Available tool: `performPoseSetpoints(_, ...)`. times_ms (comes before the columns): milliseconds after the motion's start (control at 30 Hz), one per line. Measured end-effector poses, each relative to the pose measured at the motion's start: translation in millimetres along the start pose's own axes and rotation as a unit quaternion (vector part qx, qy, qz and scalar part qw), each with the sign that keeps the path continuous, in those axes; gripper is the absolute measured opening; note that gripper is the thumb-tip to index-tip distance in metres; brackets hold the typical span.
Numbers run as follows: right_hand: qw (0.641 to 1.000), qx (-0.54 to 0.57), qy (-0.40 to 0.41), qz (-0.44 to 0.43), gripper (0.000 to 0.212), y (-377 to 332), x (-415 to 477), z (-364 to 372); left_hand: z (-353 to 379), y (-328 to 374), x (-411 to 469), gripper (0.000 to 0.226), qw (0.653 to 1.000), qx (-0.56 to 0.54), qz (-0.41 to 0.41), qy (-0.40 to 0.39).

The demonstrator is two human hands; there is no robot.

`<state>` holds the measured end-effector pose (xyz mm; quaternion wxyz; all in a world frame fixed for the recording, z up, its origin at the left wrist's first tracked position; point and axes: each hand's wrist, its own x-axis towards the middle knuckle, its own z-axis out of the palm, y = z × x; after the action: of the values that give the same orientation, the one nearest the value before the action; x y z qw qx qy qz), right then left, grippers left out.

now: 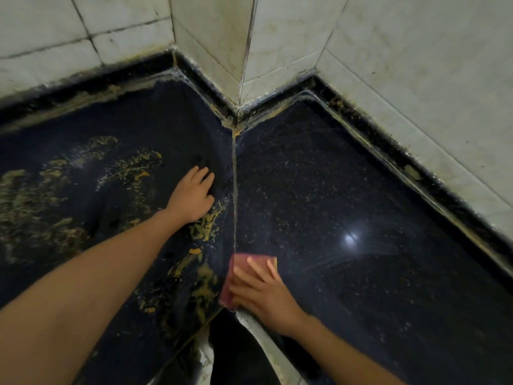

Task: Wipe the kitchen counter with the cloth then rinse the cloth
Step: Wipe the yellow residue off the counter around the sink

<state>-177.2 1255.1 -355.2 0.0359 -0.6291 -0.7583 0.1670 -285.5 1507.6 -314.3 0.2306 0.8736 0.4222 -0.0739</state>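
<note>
Wiping step in hand; rinse not yet begun. Your right hand (258,298) presses the cloth (244,263) flat on the tabletop (333,190), right on the seam (235,190), near its front end. Its fingers (256,269) lie straight and spread on top, not clenched. Your left hand (193,194) rests flat just left of the seam, farther back, fingers released, holding nothing. Cloth: dull red, squarish, yellow showing at its far corner. Yellow residue (205,226) streaks the slab left of the seam; the next stroke likely calls for sweeping through it with firm pressure.
</note>
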Motion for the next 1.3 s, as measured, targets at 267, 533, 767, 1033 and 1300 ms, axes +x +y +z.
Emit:
performPoseSetpoints(267,0.979,-0.015,0.060,0.192,0.050,91.2,-20.7,-46.4,38.6,18.4,-103.3,0.055,0.991,-0.105,-0.053,0.064)
performPoseSetpoints(533,0.905,0.079,0.101,0.406,0.046,9.2,12.3,-20.7,54.2,-4.7,-157.3,0.057,0.993,-0.078,-0.026,0.085)
performPoseSetpoints(767,0.976,-0.024,0.054,0.212,0.042,-62.1,-66.8,19.9,59.1,10.2,-168.4,0.056,0.989,-0.098,0.017,0.111)
performPoseSetpoints(1033,0.880,0.278,0.178,0.341,0.046,-80.6,-63.3,-22.0,57.7,12.9,-175.6,0.057,0.987,-0.108,0.014,0.121)
performPoseSetpoints(1300,0.533,0.756,0.185,0.332,0.022,-48.3,34.4,-106.2,41.8,-25.1,-189.2,0.055,0.965,-0.138,-0.105,0.199)
